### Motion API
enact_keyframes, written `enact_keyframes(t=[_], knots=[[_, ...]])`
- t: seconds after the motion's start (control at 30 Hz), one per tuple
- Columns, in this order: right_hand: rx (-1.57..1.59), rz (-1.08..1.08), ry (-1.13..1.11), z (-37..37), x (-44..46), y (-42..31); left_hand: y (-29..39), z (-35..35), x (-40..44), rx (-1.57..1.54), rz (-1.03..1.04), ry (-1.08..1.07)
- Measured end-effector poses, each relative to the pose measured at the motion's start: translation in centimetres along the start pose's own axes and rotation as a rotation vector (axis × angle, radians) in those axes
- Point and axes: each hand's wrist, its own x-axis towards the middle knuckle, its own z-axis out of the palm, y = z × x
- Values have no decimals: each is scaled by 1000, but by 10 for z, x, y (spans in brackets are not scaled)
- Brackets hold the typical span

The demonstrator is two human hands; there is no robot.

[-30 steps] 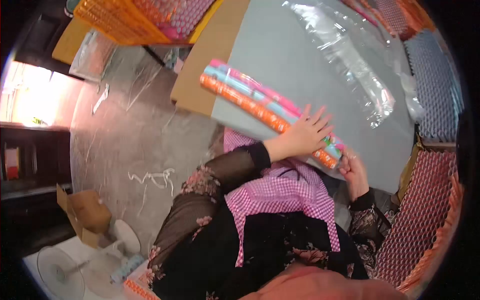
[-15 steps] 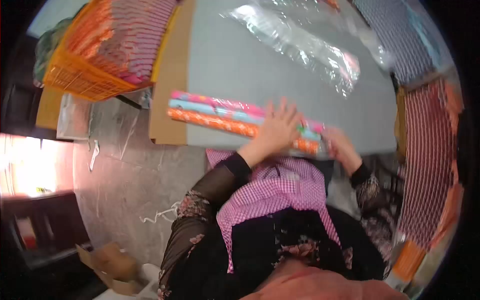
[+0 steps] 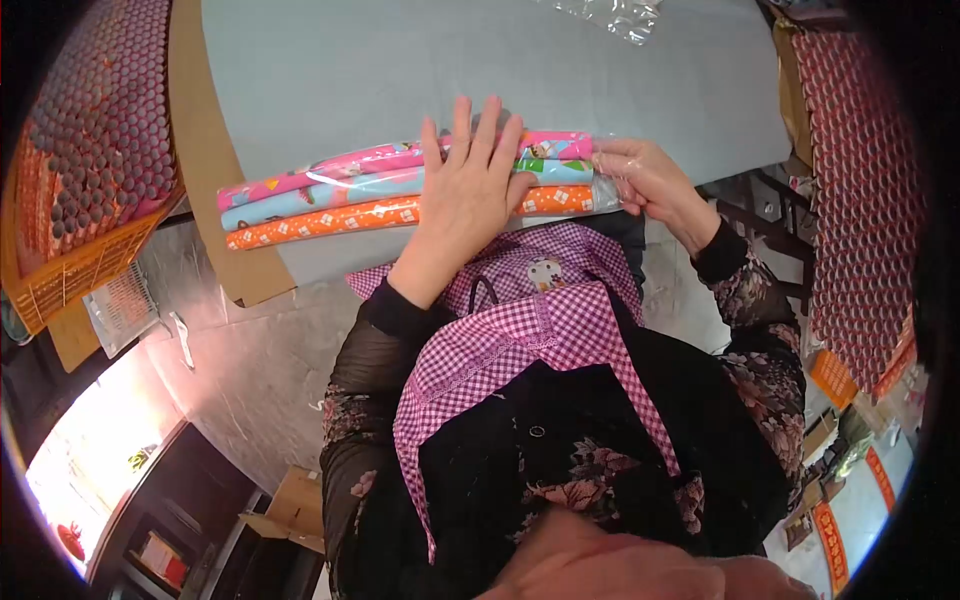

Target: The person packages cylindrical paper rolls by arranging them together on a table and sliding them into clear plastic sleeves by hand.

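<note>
Three patterned rolls lie side by side in a clear plastic bag [image 3: 606, 193]: a pink roll [image 3: 300, 181] farthest from me, a light blue roll [image 3: 385, 184] in the middle and an orange roll [image 3: 330, 222] nearest. My left hand [image 3: 465, 200] rests flat across them, fingers spread, hiding part of their middle. At the bag's right end, my right hand [image 3: 650, 178] has its fingers closed on the loose clear plastic just past the roll ends.
Under the rolls is a grey table top [image 3: 340, 80] with a cardboard edge [image 3: 200, 110] at left. More clear plastic [image 3: 625, 18] lies at the far side. An orange crate [image 3: 100, 255] of stacked rolls stands left; another roll stack [image 3: 855, 200] rises at right.
The camera view has turned, so the crate and far plastic sit differently in it. My left hand stays spread on the rolls; my right hand, blurred before, is now clearly pinching the bag's end.
</note>
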Motion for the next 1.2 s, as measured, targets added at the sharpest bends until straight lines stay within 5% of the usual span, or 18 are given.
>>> enact_keyframes(t=[0.37,0.6,1.0,1.1,1.2], knots=[[-55,-19,-35,10,-10,-15,-1,-13,5,-72,-44,-153],[18,43,9,7,-3,4,-5,-8,0,-91,-21,56],[141,-14,82,9,6,8,-7,-9,-2,-89,-12,84],[252,128,302,11,7,6,-7,-9,-3,-83,-4,102],[447,161,77,-16,16,23,-7,-9,-5,-95,4,116]])
